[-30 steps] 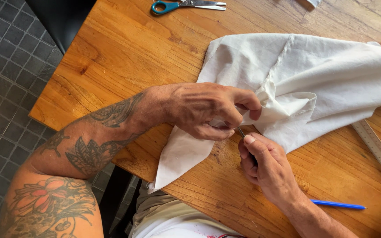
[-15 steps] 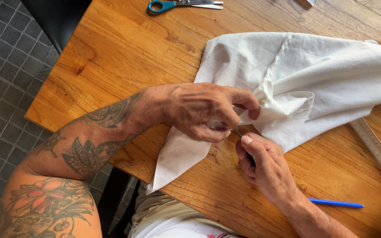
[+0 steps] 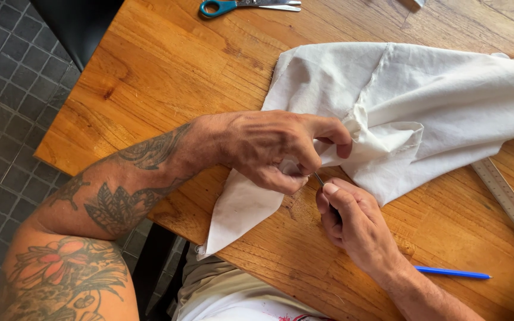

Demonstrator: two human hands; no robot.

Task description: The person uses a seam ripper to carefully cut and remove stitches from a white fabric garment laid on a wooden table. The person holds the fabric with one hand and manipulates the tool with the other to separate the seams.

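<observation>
A white cloth [image 3: 423, 113] lies spread across the wooden tabletop [image 3: 168, 65], one pointed corner hanging over the near edge. The left hand [image 3: 275, 148] rests on the cloth's lower edge with fingers curled, pinching a bunched fold between thumb and fingertips. Just below and touching close, the right hand [image 3: 352, 223] is closed around a thin metal tool [image 3: 318, 178] (too little of it shows to tell its kind), whose tip meets the cloth right at the left hand's pinch. Most of the cloth stretches away to the right of both hands. Teal-handled scissors [image 3: 239, 6] lie at the far edge, a ruler [image 3: 507, 202] to the right, and a blue pen [image 3: 452, 273] near the right wrist.
</observation>
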